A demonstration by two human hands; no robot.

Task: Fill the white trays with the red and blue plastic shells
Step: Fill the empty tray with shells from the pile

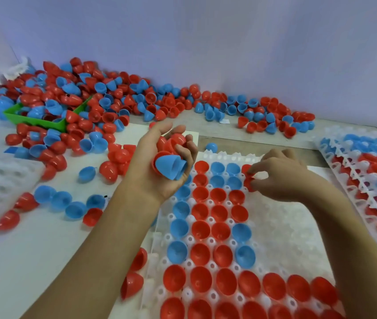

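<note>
Glossy red shells [226, 283] in dimpled white tray [297, 229], hands [159, 162] above.

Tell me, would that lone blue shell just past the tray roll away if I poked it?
Probably, a little. The blue shell is round-domed and rests loose on the table beyond the white tray, so it would likely rock or skid. It looks light, too: the left hand grips several shells at once.
</note>
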